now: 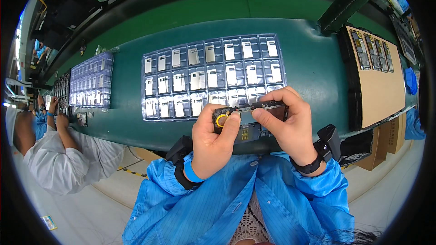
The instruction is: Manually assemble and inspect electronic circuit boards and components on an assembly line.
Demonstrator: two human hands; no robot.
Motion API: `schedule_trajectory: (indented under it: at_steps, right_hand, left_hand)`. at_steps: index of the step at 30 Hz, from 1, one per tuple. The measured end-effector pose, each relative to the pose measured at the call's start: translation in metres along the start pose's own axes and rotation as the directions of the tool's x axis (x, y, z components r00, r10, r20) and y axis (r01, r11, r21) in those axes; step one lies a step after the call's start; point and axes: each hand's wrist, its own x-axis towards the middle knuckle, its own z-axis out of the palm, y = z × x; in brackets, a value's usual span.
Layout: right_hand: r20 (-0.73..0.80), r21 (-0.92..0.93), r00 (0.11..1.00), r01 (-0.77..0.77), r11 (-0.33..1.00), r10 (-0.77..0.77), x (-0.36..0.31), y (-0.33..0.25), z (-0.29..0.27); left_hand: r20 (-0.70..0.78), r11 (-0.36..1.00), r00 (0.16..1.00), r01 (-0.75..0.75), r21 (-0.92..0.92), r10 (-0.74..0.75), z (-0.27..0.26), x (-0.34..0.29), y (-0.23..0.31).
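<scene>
Both hands hold an opened phone assembly (247, 114) level over the near edge of the bench. It has a black frame, a yellow ring at its left end and a board with gold contacts on the near side. My left hand (210, 137) grips the left end, thumb pressed beside the ring. The right end is in my right hand (290, 122), with the thumb on the top edge and fingers behind. Just beyond the hands lies a clear plastic tray (143, 88) of pale rectangular parts, some in its near row hidden by my fingers.
On the right, a tan board (379, 93) on a black tray carries several circuit boards (374, 52). A second clear tray (91, 79) stands at the left. Beside it a person in white clothing (68, 161) works at the green bench (313, 95). A dark post (349, 4) rises at the far right.
</scene>
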Motion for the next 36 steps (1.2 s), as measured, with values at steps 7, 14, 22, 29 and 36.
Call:
schedule_trajectory:
  at_steps: [7, 14, 22, 29, 36]
  right_hand:
    - [-0.055, -0.068, 0.998, 0.032, 0.997, -0.035, -0.001, -0.002, 0.001]
    - [0.139, 0.075, 0.966, -0.229, 0.971, 0.217, 0.005, -0.002, -0.016]
    - [0.013, -0.038, 0.998, -0.062, 0.997, 0.062, 0.007, 0.003, -0.019]
    - [0.079, 0.068, 0.983, -0.169, 0.983, 0.163, 0.004, -0.010, -0.052]
    - [0.072, -0.364, 0.996, 0.080, 0.928, -0.057, -0.008, -0.016, -0.098]
  left_hand:
    - [0.043, 0.987, 0.998, -0.054, 0.150, 0.048, -0.005, 0.003, 0.004]
    - [0.129, 0.997, 0.989, 0.079, 0.000, -0.078, -0.007, 0.014, -0.009]
    - [0.188, 0.991, 0.982, -0.007, 0.132, -0.018, 0.001, 0.016, -0.007]
    - [0.261, 0.983, 0.964, -0.003, 0.185, -0.046, 0.019, 0.025, -0.007]
    - [0.425, 0.994, 0.898, 0.099, 0.051, -0.112, 0.053, 0.023, -0.012]
